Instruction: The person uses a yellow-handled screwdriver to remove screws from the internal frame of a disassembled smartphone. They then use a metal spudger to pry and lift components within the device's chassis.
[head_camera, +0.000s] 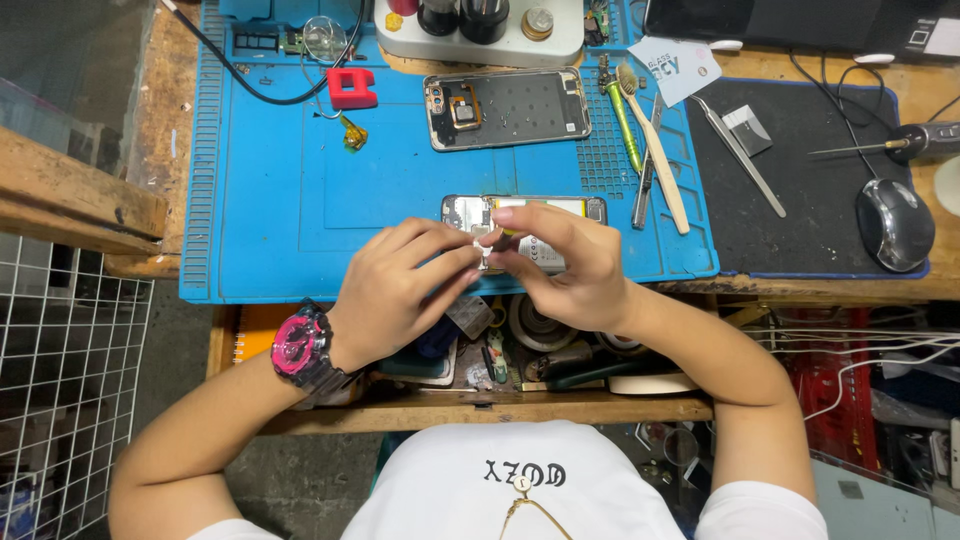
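Left hand (400, 290): curling its fingers and pinching, together with the other hand, a small pale metal part (484, 256) over the near edge of the blue silicone work mat (280, 200).
Right hand (560, 265): closing thumb and forefinger on the same small part, and covering much of the opened phone.
Opened phone with yellow-edged battery (560, 207): lying on the blue mat's near edge, directly under the hands.
Pink and black wristwatch (300, 350): sitting on the left wrist, off the mat's near side.
Detached silver phone back frame (507, 108): lying toward the mat's far edge.
Wooden-handled brush (655, 150): resting on the mat's right edge.
Black computer mouse (893, 222): sitting well right of the blue mat.
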